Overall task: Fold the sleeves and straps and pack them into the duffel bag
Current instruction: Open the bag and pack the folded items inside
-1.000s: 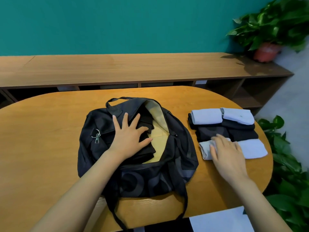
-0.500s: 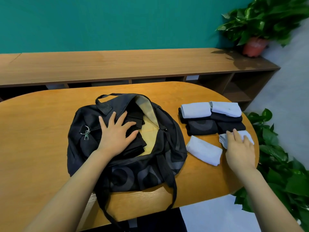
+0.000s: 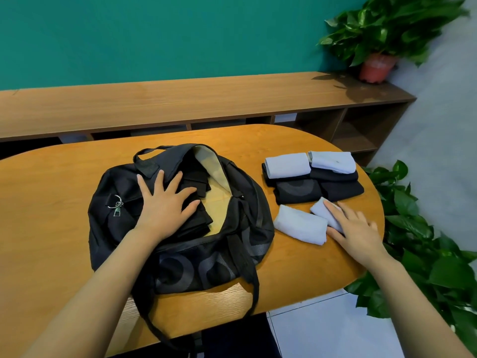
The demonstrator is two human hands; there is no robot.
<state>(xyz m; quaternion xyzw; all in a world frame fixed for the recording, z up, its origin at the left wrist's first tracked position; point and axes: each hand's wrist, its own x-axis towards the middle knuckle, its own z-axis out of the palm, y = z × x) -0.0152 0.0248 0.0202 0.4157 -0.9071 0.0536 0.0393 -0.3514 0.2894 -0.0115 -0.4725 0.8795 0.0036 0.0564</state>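
**On the oval table: bag unzipped, one hand in it, one at the folded pieces**

At the table's middle lies the black duffel bag (image 3: 180, 254), mouth unzipped and gaping, tan lining showing. One strap hangs over the near edge of the table (image 3: 51, 228). A metal clip (image 3: 117, 204) sits on the bag's left side.

Left hand (image 3: 165, 205): flat, fingers spread wide, palm down. It presses on the folded black pieces (image 3: 196, 224) that lie inside the bag's opening. It grips nothing.

Right hand (image 3: 356, 228): flat, fingers straight, resting on a small folded white piece (image 3: 321, 210) just right of the bag. The thumb lies along that piece's near side. No curl round it that I can see.

A second folded white piece (image 3: 300, 224) lies just beside the first, between it and the bag, touching or nearly so.

Behind these, two folded black pieces (image 3: 296, 191) sit side by side. Farther back, two more white rolls (image 3: 287, 165) rest on dark cloth. All are outside the bag.

Background: long wooden shelf (image 3: 180, 102) against a teal wall, with a potted plant (image 3: 379, 34) at its right end.
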